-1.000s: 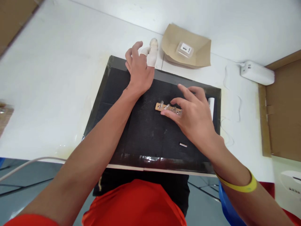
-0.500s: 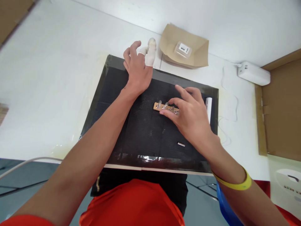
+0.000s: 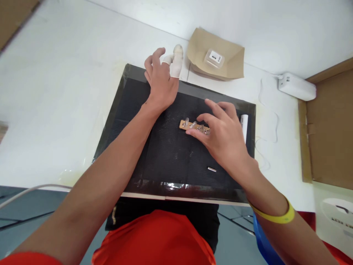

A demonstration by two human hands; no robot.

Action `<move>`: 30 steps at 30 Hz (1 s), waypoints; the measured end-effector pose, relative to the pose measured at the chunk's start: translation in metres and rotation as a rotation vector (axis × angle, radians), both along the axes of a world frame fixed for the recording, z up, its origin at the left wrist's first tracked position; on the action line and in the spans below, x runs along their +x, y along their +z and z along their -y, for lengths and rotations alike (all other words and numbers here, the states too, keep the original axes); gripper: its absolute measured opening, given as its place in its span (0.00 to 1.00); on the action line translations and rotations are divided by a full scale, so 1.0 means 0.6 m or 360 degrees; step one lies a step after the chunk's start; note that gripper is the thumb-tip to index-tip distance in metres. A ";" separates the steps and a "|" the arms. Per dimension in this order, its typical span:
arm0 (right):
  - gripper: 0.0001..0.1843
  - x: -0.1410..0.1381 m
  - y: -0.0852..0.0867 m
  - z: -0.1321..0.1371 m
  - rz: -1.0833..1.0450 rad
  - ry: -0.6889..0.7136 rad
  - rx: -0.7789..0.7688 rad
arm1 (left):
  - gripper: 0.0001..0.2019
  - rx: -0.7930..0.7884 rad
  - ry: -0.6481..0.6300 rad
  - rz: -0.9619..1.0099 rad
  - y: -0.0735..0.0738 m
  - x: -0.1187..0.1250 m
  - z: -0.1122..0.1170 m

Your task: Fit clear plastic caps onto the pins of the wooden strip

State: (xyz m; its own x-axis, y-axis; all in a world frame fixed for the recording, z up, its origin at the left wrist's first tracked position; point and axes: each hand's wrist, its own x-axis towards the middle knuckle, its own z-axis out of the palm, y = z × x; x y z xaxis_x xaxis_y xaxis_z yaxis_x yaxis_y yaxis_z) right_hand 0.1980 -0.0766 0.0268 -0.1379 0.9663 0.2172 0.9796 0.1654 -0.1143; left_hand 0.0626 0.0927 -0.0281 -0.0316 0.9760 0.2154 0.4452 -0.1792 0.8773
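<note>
A small tan strip (image 3: pixel 184 124) carrying several clear and metal parts lies on the black mat (image 3: pixel 165 154). My right hand (image 3: pixel 223 134) rests over the strip's right end, fingers spread and lightly curled, fingertips touching the parts. My left hand (image 3: pixel 161 82) hovers at the mat's far edge, fingers loosely curled and apart, with white finger cots on two fingers; it holds nothing that I can see. A short metal pin (image 3: pixel 211 169) lies on the mat nearer me.
A folded brown paper bag (image 3: pixel 234 60) with a small clear packet (image 3: pixel 214 57) on it sits beyond the mat. A white tube (image 3: pixel 244 125) lies at the mat's right edge. A white power adapter (image 3: pixel 296 86) with its thin cord and cardboard (image 3: pixel 328 125) are at right.
Almost nothing has moved; both hands hold their places, and the view has shifted slightly.
</note>
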 end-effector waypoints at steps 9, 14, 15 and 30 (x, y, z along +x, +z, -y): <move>0.11 0.004 -0.002 0.001 -0.0015 0.0023 0.0050 | 0.12 -0.0061 -0.0009 0.0037 0.006 0.002 0.003; 0.10 0.003 -0.001 0.001 -0.0060 0.0040 0.0023 | 0.11 -0.0066 0.0010 -0.0020 0.008 0.002 0.007; 0.10 0.003 -0.001 0.000 -0.0074 0.0040 0.0021 | 0.11 -0.0059 0.0017 -0.0019 0.009 0.003 0.007; 0.12 -0.002 -0.005 -0.001 -0.0055 0.0020 -0.0003 | 0.10 -0.0051 0.0018 0.0006 0.006 0.003 0.003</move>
State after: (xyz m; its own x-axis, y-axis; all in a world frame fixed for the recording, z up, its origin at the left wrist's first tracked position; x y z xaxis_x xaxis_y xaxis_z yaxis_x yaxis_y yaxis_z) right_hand 0.1967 -0.0759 0.0237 -0.1423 0.9650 0.2201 0.9729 0.1773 -0.1486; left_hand 0.0643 0.0910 -0.0245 -0.0434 0.9820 0.1837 0.4440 -0.1458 0.8841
